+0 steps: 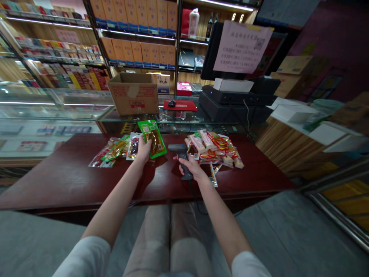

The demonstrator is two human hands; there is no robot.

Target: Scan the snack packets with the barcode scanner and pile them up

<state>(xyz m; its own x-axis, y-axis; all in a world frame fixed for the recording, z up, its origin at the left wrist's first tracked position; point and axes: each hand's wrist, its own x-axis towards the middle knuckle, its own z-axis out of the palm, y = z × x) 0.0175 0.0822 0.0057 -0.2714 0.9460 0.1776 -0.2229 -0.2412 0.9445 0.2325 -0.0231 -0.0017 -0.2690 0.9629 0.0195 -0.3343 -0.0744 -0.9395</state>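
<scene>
My left hand (144, 149) is closed on the edge of a green-bordered snack packet (155, 140) with a brown, clear middle, tilted up above the table. In my right hand (188, 165) is a black handheld barcode scanner (178, 147), its head turned left toward the packet. Left of my left hand lie a white-and-dark packet (133, 145), a green packet (117, 148) and a clear-and-red packet (103, 154), partly overlapping. To the right of the scanner sits a heap of red, yellow and clear snack packets (216, 146).
All this is on a dark red wooden table (72, 175). Behind it, a glass counter holds an open cardboard box (135, 100), a mouse (172, 103) on a red mat (187, 105), and a monitor carrying a pink paper sign (242, 48). Stocked shelves line the wall. The scanner's cable (198, 204) hangs over the table edge.
</scene>
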